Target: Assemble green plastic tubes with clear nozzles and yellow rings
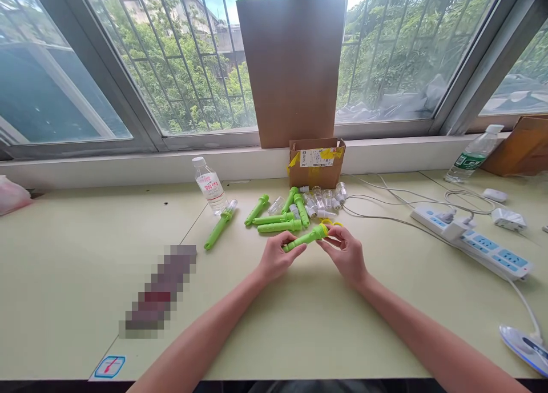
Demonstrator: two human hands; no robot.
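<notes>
My left hand (275, 257) is closed around the lower body of a green plastic tube (306, 238), which slants up to the right above the table. At its wider end sits a yellow ring (326, 229), pinched by the fingers of my right hand (347, 257). Just beyond, more yellow rings (336, 224) lie partly hidden behind the tube and fingers. Several green tubes (280, 227) are piled behind my hands, beside clear plastic cups (317, 197) and small white parts. Apart at the left lies another green tube (219, 230) with a clear piece on its end.
A water bottle (210, 187) stands behind the left tube. An open cardboard box (317, 173) is against the sill. To the right are a power strip (475, 244), cables, and a second bottle (473, 156). A blurred dark object (160, 290) lies at left.
</notes>
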